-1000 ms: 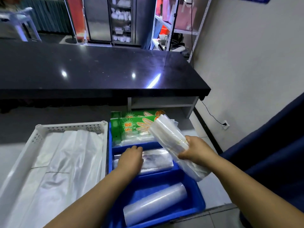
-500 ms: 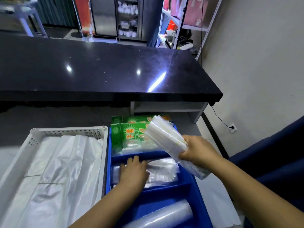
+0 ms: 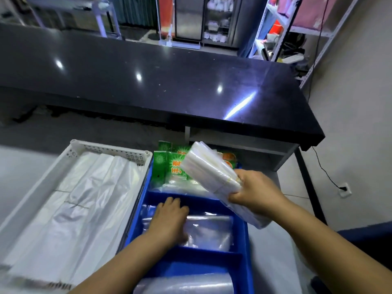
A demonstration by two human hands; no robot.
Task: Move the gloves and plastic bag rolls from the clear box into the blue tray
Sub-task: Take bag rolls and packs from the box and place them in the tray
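The blue tray (image 3: 242, 230) has several compartments. Green glove packs (image 3: 171, 166) fill its far one. Clear plastic bags (image 3: 210, 232) lie in the middle one, and my left hand (image 3: 169, 219) rests flat on their left end. A clear bag roll (image 3: 184, 283) lies in the near compartment. My right hand (image 3: 252, 193) holds a banded bundle of clear bags (image 3: 207, 166) tilted above the tray's right side. No clear box is in view.
A white perforated basket (image 3: 110, 148) with white plastic sheets sits left of the tray. A black counter (image 3: 169, 81) overhangs just beyond. A wall socket (image 3: 344, 188) and cable are at the right; shelving stands at the back right.
My left hand slid a little left and toward me along the bags in the middle compartment. My right hand with the bundle stays above the tray. The camera tilted upward.
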